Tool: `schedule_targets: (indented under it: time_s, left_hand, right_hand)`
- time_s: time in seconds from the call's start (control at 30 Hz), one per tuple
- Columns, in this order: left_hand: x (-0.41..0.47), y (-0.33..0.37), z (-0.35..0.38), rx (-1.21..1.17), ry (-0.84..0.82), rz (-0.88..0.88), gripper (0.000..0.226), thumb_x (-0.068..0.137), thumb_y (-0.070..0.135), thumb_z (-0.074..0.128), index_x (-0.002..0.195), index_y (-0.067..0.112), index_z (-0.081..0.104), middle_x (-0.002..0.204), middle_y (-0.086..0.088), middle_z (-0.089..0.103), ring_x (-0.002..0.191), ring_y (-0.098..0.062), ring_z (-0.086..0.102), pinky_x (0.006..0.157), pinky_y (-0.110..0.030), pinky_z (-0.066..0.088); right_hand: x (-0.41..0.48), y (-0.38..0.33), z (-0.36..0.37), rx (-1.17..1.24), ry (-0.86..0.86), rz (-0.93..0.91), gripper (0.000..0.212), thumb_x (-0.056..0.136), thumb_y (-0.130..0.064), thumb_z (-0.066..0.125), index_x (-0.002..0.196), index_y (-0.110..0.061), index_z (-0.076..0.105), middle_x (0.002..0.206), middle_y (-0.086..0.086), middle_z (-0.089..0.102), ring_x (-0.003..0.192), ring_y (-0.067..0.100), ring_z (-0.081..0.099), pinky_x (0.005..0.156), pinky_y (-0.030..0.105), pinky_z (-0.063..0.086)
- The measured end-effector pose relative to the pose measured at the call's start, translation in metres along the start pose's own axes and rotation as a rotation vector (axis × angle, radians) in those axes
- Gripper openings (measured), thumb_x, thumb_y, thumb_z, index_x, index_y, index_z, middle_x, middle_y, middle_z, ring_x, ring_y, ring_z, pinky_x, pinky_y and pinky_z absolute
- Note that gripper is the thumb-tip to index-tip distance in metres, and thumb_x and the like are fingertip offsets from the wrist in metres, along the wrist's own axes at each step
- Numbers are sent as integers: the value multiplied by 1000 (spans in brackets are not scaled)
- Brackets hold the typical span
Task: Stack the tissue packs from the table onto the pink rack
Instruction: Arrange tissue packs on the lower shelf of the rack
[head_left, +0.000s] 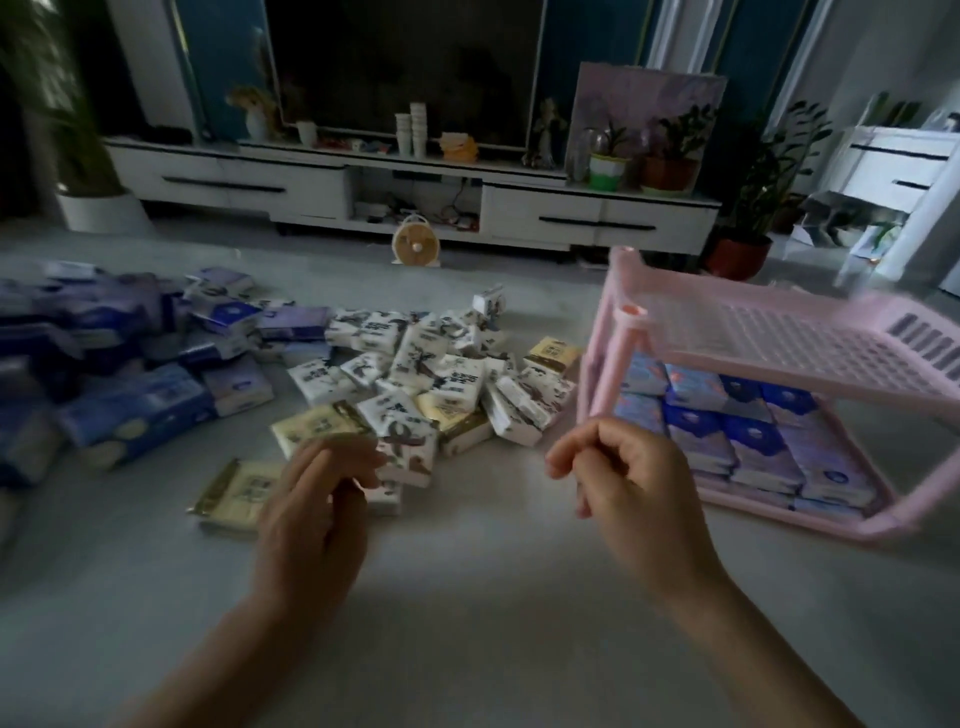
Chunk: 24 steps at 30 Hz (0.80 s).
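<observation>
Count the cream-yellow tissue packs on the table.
4 cream packs: one beside the left hand, one beyond it, one mid-pile, one nearest the pink rack; more may be hidden.

On the tabletop (467, 571) before you, a heap of tissue packs (431, 374) lies in the middle; a second pile (104, 364) lies to its left; the rack (779, 332) stands to its right, with rows of packs (753, 431) on its lower shelf; behind all, a cabinet (597, 218) with a fan (415, 244) before it.
</observation>
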<state>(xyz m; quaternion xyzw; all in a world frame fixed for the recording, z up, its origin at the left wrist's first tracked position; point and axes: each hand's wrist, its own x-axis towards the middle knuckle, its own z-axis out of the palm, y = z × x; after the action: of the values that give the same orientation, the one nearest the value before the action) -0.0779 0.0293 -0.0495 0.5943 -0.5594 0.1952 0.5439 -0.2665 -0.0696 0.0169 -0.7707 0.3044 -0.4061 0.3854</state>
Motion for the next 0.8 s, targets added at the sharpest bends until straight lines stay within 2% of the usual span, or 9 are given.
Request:
schedule_targets:
  time_s: [0.1,0.2,0.3,0.4,0.5,0.57,0.63,0.73,0.8]
  left_hand:
    - [3,-38,-40,83,140,-149,22,74,-8,38,73,7,55,86,-8,60,87,5,52,77,-10,39]
    - [4,-73,-69,148,261,-238,20,73,-5,38,74,3,56,82,-9,58,77,-9,53,73,-17,42]
    - [6,-93,-80,159,406,-385,22,69,-8,40,75,3,58,80,-10,58,76,-21,55,70,-25,44]
    - [12,-98,-81,228,493,-417,22,62,-13,45,74,0,57,82,-14,57,84,-19,49,73,-17,37]
    - [14,-99,-86,300,616,-458,29,58,-12,44,82,-2,57,93,-18,56,95,-25,46,81,-30,35]
    - [15,-101,-88,324,687,-531,37,54,-10,45,89,-3,57,101,-20,56,101,-24,44,85,-27,31]
    - [15,-103,-89,333,716,-592,42,53,-7,46,94,-3,56,107,-21,56,104,-22,42,88,-24,29]
    - [15,-108,-90,312,723,-687,43,57,-1,44,99,-2,54,113,-20,54,109,-25,42,94,-29,29]
    - [15,-108,-89,325,707,-716,44,61,9,40,102,-1,54,116,-18,53,111,-27,42,96,-34,31]
  right_hand:
    - [5,-10,46,27,-192,53,28,85,0,49,73,-22,60,69,1,67,52,1,54,55,23,45]
    - [22,-26,101,-23,-359,-6,23,86,-3,51,81,-24,59,75,-3,66,59,2,54,56,23,45]
    - [46,-43,154,-156,-451,-139,15,89,-14,53,101,-22,58,88,-6,60,76,6,55,69,25,47]
    - [68,-59,205,-228,-530,-189,33,90,-20,55,122,-21,49,113,-2,53,98,7,49,80,22,41]
    - [87,-66,250,-316,-636,-235,66,85,-27,63,141,-26,29,141,5,32,128,19,33,98,29,34]
    - [100,-64,273,-511,-753,-331,89,80,-29,67,147,-34,7,155,1,3,142,24,6,113,40,16]
    - [113,-61,290,-708,-864,-394,100,79,-24,65,147,-34,-7,156,0,-13,143,23,-11,115,42,-2]
    - [125,-59,311,-776,-959,-388,98,79,-29,65,148,-26,-5,157,3,-1,143,23,-4,115,41,-3]
    - [129,-59,318,-707,-1008,-364,91,80,-33,66,149,-20,8,154,6,14,141,24,11,116,38,10]
